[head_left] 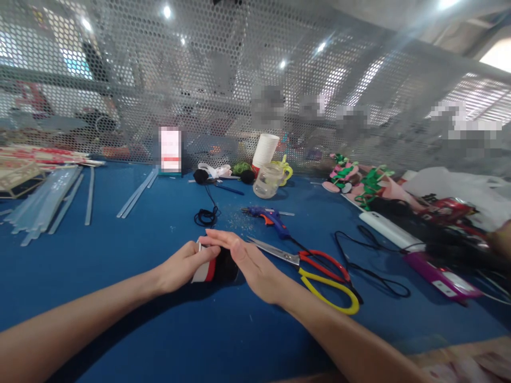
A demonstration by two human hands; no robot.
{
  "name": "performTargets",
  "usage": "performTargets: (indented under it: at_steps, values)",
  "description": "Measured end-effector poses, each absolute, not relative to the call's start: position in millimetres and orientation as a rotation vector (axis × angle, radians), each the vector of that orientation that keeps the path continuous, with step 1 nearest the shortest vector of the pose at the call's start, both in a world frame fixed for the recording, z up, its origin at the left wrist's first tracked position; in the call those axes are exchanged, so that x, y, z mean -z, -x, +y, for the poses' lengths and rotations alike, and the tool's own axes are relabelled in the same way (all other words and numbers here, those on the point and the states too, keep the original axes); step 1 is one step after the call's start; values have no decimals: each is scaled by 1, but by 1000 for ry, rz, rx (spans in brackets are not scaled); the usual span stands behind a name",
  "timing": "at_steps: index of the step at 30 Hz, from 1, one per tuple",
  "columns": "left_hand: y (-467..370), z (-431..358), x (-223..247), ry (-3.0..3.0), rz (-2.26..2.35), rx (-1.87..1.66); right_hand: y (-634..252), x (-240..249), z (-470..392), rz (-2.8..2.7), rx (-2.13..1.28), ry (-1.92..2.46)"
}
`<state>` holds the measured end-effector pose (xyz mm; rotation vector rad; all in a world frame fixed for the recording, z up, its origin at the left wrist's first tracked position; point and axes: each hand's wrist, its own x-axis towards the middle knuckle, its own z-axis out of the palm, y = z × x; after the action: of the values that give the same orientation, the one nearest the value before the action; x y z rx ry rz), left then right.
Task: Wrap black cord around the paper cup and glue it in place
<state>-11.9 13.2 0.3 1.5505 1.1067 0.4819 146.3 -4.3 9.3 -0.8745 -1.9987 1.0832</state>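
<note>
Both my hands meet at the middle of the blue table (120, 276). My left hand (184, 265) grips a small white, red and black piece (207, 270) from its left side. My right hand (243, 260) lies flat with its fingers stretched over the top of that piece, pressing on it; a dark round part (227, 268) shows under the palm. Just right of my right hand lie scissors (319, 268) with red and yellow handles, blades pointing at my hands. Behind them a blue glue gun (271, 219) rests on the table.
Clear glue sticks (43, 202) lie in a heap at the left. A coiled black cord (205, 215), a plastic cup (268, 180), a stack of paper cups (264, 150) and green-and-pink craft pieces (359, 178) stand further back. A perforated metal screen (239, 80) closes the far side.
</note>
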Motion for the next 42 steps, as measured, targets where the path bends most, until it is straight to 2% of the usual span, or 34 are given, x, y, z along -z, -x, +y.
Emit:
performTargets:
  at_steps: [10, 22, 30, 35, 39, 42]
  values:
    - [7, 13, 1, -1448, 1221, -548, -145, -14, 0, -1865, -1273, 885]
    - [12, 11, -4, -1695, 1086, -565, -142, -19, 0, -1836, -1202, 817]
    - [11, 13, 4, -1516, 1111, -623, -139, -13, -4, -1876, -1190, 781]
    - [7, 12, 1, -1431, 1187, -664, -153, -28, 5, -1874, -944, 934]
    - [8, 11, -1, -1465, 1193, -638, -191, -46, 35, -1609, -510, 1330]
    - [10, 12, 0, -1545, 1216, -623, -219, -40, 60, -1670, -304, 1694]
